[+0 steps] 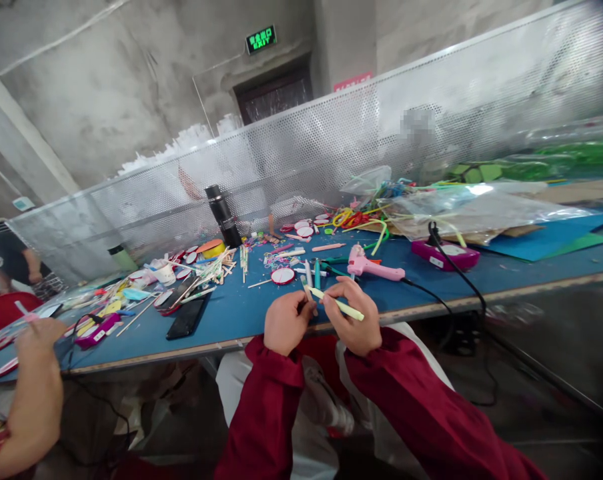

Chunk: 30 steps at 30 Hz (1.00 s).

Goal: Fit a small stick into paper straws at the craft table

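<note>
Both of my hands are closed around a pale yellow stick [345, 308] at the near edge of the blue table [241, 313]. My right hand [352, 313] pinches its middle, so the stick juts out to the right. My left hand [285, 321] grips the stick's left end with curled fingers. Just beyond my hands lie a pink glue gun [370, 265] with a black cord and a small round red-rimmed disc [283, 275].
A black phone [186, 319] lies left of my hands. Sticks, discs and coloured scraps litter the table. A black cylinder [223, 215] stands by the perforated metal screen [331, 147]. Plastic bags [461, 210] lie at right. Another person's arm [34, 393] is at the left.
</note>
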Available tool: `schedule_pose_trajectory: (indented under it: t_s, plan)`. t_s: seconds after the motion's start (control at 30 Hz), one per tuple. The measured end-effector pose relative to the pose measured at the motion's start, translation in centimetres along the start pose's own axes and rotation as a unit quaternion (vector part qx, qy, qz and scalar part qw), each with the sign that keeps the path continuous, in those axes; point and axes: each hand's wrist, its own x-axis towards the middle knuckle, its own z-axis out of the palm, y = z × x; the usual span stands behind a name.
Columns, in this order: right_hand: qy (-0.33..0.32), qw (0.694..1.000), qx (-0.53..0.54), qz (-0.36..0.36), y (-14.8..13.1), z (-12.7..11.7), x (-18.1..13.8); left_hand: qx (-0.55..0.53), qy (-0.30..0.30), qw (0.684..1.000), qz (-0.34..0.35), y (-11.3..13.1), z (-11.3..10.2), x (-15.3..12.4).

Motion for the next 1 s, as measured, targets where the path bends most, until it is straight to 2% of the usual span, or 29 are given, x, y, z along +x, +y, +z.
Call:
schedule_pose_trajectory:
  t_s: [0.13,0.47,0.7,0.87,1.0]
  plan:
    - [-0.015,1.0,-0.001,-0.002,0.05,0.07,0.08,0.004,0.001,1.0,-0.001,0.17,-0.05,-0.05]
    - [0.009,1.0,-0.007,0.003,0.07,0.02,-0.06,-0.019,-0.009,1.0,-0.009,0.21,-0.25,0.06]
    - [-0.023,1.0,-0.008,-0.014,0.05,0.03,-0.04,-0.005,-0.007,1.0,-0.001,0.25,-0.23,0.02]
    - [-0.016,1.0,-0.006,-0.006,0.17,0.02,0.02,-0.003,-0.008,1.0,-0.001,0.19,-0.19,0.08]
    - [-0.033,0.999,0.002,-0.011,0.2,0.0,0.05,-0.005,0.0,1.0,0.0,0.05,-0.12,0.05]
